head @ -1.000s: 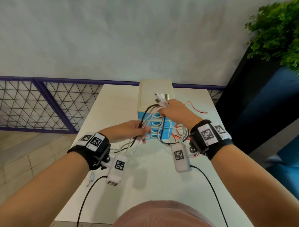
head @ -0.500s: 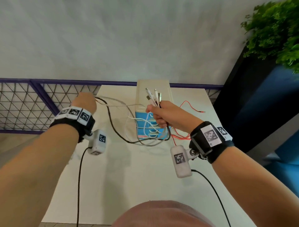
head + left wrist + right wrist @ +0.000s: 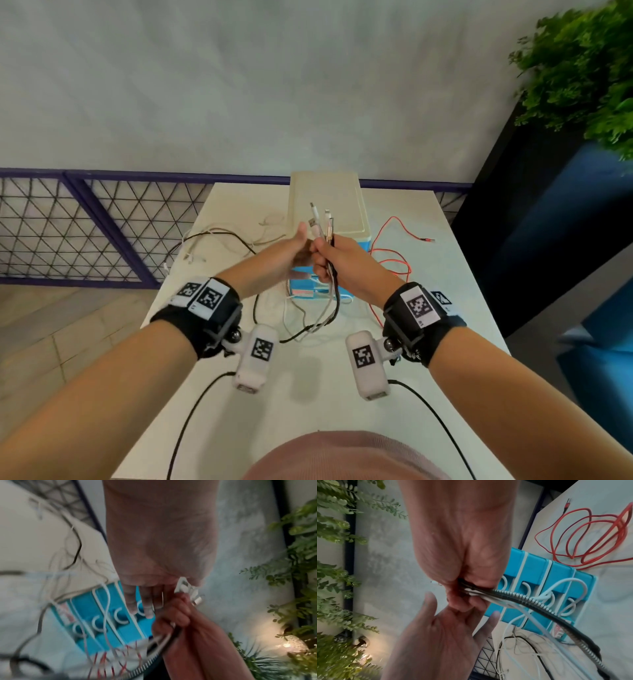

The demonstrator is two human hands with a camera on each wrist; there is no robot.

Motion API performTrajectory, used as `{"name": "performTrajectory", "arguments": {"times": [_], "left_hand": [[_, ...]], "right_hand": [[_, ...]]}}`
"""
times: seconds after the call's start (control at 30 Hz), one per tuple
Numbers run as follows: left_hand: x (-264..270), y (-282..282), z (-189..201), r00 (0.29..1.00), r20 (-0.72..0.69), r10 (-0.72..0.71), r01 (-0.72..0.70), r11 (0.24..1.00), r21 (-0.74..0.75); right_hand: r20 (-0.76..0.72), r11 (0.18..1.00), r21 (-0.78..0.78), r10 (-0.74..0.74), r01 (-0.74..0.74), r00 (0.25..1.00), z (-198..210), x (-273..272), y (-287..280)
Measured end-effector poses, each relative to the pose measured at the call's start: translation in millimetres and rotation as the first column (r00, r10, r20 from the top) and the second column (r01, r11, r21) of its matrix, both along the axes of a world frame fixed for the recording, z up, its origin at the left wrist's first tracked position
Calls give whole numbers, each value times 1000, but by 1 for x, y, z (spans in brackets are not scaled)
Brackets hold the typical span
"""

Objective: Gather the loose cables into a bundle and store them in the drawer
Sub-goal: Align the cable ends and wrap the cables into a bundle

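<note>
Gripping cables [image 3: 323, 226], right hand [image 3: 346, 263], red cable [image 3: 394, 255] beside drawer unit [image 3: 327, 205]

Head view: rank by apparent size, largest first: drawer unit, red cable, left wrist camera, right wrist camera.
1. drawer unit, though the hands hide part of its front.
2. red cable, by the spread of its loops on the table.
3. left wrist camera and right wrist camera: these look alike, so no ranking between them.

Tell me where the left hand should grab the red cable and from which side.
Grip the red cable at its coiled loops beside the drawer unit, not the thin plug end. The loops lie flat on the table, so come from above, probably pinching several strands. The right hand holds the cables; the left hand is open.
</note>
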State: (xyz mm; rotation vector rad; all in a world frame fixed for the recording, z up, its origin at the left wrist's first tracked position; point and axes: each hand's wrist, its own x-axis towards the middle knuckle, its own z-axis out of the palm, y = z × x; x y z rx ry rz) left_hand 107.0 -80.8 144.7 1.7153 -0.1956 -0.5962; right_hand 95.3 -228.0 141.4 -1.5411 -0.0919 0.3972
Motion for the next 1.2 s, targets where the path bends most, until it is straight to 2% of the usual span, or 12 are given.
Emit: {"name": "performTrajectory", "arguments": {"times": [0.1, 0.2, 0.33, 0.4, 0.47, 0.57, 0.63, 0.73, 0.97, 1.1, 1.17, 1.2], "left_hand": [[-9, -24, -8, 997, -33, 62, -67, 981, -183], [-12, -37, -18, 987, -75, 139, -150, 975, -165], [-13, -44, -38, 993, 40, 113, -110, 992, -65], [-13, -50, -43, 979, 36, 203, -201, 978, -56], [-10, -55, -43, 965, 54, 258, -255, 966, -48], [-8, -60, -32, 970, 96, 222, -219, 975, -48], [-12, -62, -24, 977, 119, 177, -171, 983, -62], [-17, -64, -20, 980, 157, 125, -120, 992, -42], [-17, -59, -17, 985, 142, 98, -98, 995, -6], [-17, -58, -16, 983, 155, 102, -106, 994, 14], [-17, -59, -17, 979, 170, 110, -115, 993, 22], [-16, -60, -17, 977, 182, 109, -116, 993, 27]], "right_hand": [[68, 983, -181, 5, 7, 998, -3, -4, -1], [120, 923, -383, 4, 43, 993, -17, -7, -3], [64, 885, -460, 121, -79, 990, -21, -18, -14], [18, 748, -640, 240, -173, 970, -19, -14, -27], [-157, 550, -774, 311, -312, 937, -17, -2, -48], [-444, 376, -791, 189, -482, 876, -28, 11, -88], [-400, 243, -876, 122, -418, 909, -54, 16, -113], [-279, -35, -960, 94, -277, 956, -112, 18, -140], [-267, -289, -932, 143, -218, 953, -153, -27, -123], [-265, -332, -927, 254, -173, 930, -144, -30, -109], [-287, -261, -943, 321, -206, 903, -126, -27, -95], [-270, -180, -959, 362, -217, 892, -114, -25, -87]]}}
